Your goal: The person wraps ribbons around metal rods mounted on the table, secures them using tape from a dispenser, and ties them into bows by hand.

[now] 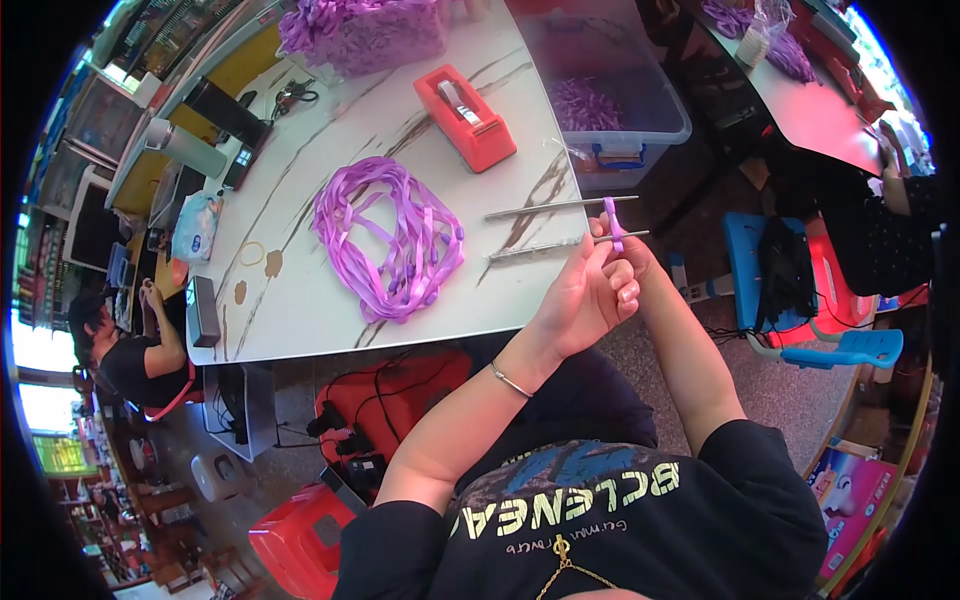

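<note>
Two thin metal rods (pixel 540 209) stick out past the table's right edge, side by side. A short purple ribbon (pixel 613 222) is looped around both near their tips. My left hand (pixel 592 300) is closed at the lower rod, thumb and forefinger pinching at the ribbon, the other fingers curled. Partly hidden behind it, my right hand (pixel 640 262) has its fingers closed at the same ribbon from the far side. On the white marbled table (pixel 480 300) lies a loose coil of purple ribbon (pixel 330 225), left of the rods.
A red tape dispenser (pixel 466 118) stands behind the coil. Purple ribbons fill a clear box (pixel 390 40) at the back and lie in a plastic bin (pixel 625 130) beyond the table. A blue chair (pixel 745 270) stands right. Another person (pixel 140 345) sits left; another's sleeve shows far right.
</note>
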Demonstrator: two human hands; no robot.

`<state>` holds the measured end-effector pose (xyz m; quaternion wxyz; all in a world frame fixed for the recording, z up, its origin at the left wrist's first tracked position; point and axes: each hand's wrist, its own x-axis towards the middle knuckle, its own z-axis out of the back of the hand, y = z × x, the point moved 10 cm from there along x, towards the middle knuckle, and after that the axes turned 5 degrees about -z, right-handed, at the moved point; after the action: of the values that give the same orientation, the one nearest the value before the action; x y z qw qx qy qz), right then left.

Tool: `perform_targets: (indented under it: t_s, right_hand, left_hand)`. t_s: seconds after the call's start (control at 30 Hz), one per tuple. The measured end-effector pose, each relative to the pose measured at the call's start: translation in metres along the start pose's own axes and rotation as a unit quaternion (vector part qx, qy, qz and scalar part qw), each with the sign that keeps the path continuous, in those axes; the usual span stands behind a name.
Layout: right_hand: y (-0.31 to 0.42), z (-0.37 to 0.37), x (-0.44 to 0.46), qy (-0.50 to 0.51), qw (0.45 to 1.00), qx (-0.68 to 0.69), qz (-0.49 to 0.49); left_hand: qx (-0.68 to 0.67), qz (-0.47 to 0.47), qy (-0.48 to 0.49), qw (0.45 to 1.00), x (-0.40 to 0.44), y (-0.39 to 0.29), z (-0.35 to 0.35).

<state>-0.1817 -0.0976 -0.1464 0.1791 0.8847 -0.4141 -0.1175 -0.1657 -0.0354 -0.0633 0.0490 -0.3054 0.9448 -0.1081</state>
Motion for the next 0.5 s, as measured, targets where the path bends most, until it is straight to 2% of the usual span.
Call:
perform_targets:
  t_s: [0.07, 0.13, 0.17, 0.23, 0.27, 0.33, 0.37, 0.43, 0.47, 0.5]
  right_hand:
    - [0.006, -0.013, -0.001, -0.005, 1.000, -0.016, 0.012]
    - [-0.001, -0.011, -0.016, -0.193, 0.979, 0.002, -0.065]
    - [0.001, -0.008, -0.015, -0.192, 0.979, 0.001, -0.065]
    - [0.038, 0.005, -0.028, -0.274, 0.928, -0.252, 0.030]
    - [0.046, 0.012, -0.044, -0.337, 0.903, -0.265, 0.023]
    - [0.069, 0.002, -0.066, -0.389, 0.844, -0.367, 0.046]
    - [0.069, -0.002, -0.069, -0.392, 0.842, -0.367, 0.047]
    - [0.099, -0.040, -0.078, -0.446, 0.657, -0.579, 0.186]
    - [0.096, -0.058, -0.074, -0.445, 0.657, -0.579, 0.185]
    - [0.099, -0.089, -0.074, -0.477, 0.536, -0.676, 0.170]
  left_hand:
    - [-0.002, 0.002, -0.002, 1.000, 0.000, 0.001, 0.002]
    - [-0.004, 0.000, -0.004, 1.000, 0.000, 0.000, 0.002]
    - [-0.005, -0.001, -0.002, 1.000, 0.000, 0.000, 0.002]
    - [-0.006, 0.003, 0.002, 1.000, -0.001, 0.001, 0.001]
    - [-0.010, 0.001, 0.007, 1.000, -0.001, 0.001, 0.000]
    - [-0.016, 0.003, 0.017, 1.000, 0.001, 0.001, -0.003]
    - [-0.013, 0.002, 0.014, 1.000, 0.000, 0.000, -0.004]
    - [-0.010, 0.000, 0.012, 1.000, 0.001, 0.000, -0.004]
    - [-0.017, -0.003, 0.014, 1.000, 0.001, 0.001, -0.002]
    - [-0.024, -0.007, 0.016, 1.000, 0.001, 0.000, -0.002]
